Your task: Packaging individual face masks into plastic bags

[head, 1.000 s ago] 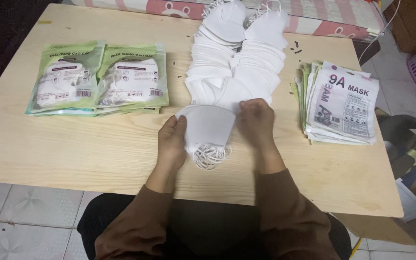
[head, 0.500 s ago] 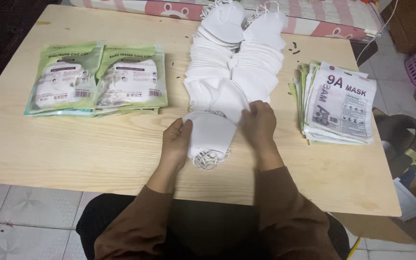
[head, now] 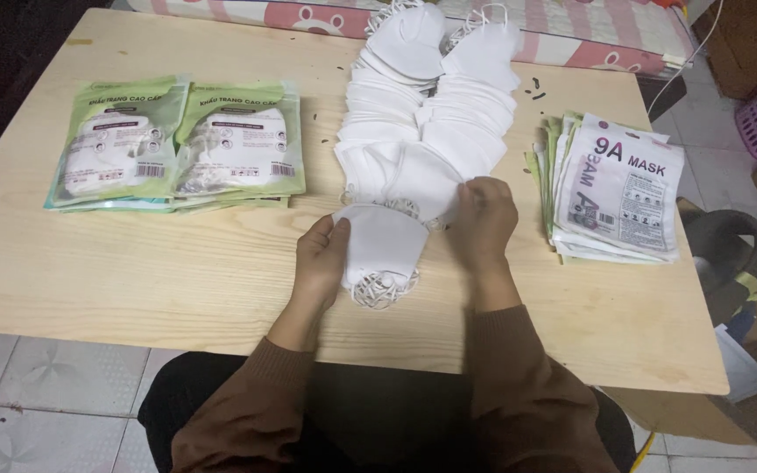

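Note:
My left hand point(head: 322, 256) grips the left edge of a small stack of folded white face masks point(head: 382, 247) whose ear loops hang toward me. My right hand point(head: 484, 214) rests at the near end of a long heap of white masks point(head: 427, 105), fingers pinching the closest mask of the heap. Both hands lie on a light wooden table point(head: 133, 271), with brown sleeves below them.
Two piles of green mask pouches point(head: 177, 144) lie at the left. A pile of white and green pouches point(head: 615, 188) sits at the right, near the table's edge. A pink patterned bed runs behind the table; tiled floor lies below.
The small stack has shifted left with my left hand. My right hand has let go of it and moved up and right to the near end of the heap.

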